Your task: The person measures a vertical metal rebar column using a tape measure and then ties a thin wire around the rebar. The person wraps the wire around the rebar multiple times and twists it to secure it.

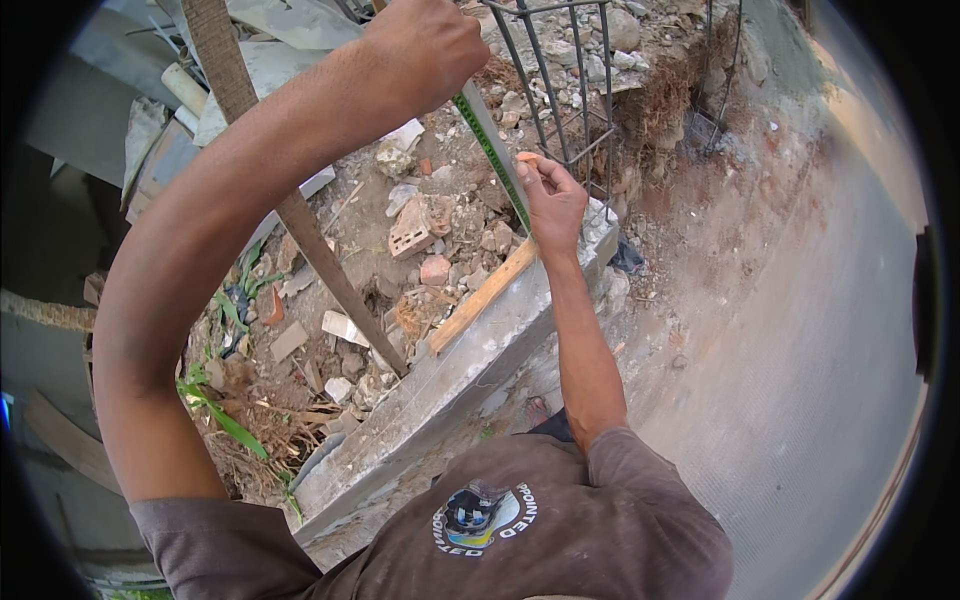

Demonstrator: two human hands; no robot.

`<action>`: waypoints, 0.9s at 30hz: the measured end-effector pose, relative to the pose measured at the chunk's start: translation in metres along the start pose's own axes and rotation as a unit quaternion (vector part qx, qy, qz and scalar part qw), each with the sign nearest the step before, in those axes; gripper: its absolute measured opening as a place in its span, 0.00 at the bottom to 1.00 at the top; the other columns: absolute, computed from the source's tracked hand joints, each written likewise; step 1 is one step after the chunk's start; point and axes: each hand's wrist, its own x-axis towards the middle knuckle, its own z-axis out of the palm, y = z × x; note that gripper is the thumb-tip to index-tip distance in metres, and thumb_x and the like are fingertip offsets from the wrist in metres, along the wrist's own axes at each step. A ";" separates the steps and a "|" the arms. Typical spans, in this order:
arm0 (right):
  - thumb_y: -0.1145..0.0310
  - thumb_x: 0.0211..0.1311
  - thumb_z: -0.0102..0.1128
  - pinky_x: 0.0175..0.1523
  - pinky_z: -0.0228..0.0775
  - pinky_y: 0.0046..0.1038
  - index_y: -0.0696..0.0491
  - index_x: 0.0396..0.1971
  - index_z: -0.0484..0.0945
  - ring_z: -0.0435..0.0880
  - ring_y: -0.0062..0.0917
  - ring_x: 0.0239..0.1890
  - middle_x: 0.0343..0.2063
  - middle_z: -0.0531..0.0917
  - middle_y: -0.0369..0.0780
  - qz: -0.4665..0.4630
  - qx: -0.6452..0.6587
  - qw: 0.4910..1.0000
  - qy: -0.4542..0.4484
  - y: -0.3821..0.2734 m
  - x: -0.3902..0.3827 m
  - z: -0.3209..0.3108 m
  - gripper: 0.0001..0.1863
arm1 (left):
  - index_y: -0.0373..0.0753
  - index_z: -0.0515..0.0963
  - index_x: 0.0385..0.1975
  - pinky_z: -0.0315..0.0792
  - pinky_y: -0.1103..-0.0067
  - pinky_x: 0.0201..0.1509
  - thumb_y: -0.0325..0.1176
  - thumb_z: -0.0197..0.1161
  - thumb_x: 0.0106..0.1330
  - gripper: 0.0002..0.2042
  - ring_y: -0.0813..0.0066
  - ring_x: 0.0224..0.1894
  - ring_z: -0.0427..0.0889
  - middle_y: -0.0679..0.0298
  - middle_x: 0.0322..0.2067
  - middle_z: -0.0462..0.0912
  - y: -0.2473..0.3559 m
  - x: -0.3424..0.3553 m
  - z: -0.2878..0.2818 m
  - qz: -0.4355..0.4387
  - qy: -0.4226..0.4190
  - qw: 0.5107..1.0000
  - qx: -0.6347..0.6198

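My left hand [430, 45] is raised at the top, fingers closed on the upper part of a measuring tape [488, 145], whose green-marked strip runs steeply down toward the concrete beam. My right hand [555, 205] is pinched on a small orange object [528, 159] beside the tape, just above the end of a light wooden strip [480, 298]. That strip lies along the grey concrete beam [420, 390]. A rebar cage [545, 75] rises from the beam's far end, behind my right hand.
A long weathered timber [340, 290] leans down to the beam at the left. Rubble with broken bricks [410, 235], board scraps [150, 150] and green leaves [235, 430] lies beyond it. A plastered surface [800, 350] spans the right, with thin rebars [720, 100] near the top.
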 end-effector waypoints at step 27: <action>0.70 0.66 0.70 0.43 0.71 0.18 0.58 0.45 0.87 0.79 0.11 0.36 0.36 0.87 0.32 0.100 -0.103 0.990 -0.003 0.047 -0.029 -0.079 0.11 | 0.35 0.85 0.26 0.79 0.67 0.33 0.28 0.65 0.57 0.05 0.60 0.32 0.88 0.55 0.28 0.87 -0.003 -0.010 -0.002 0.008 0.021 1.000 -0.008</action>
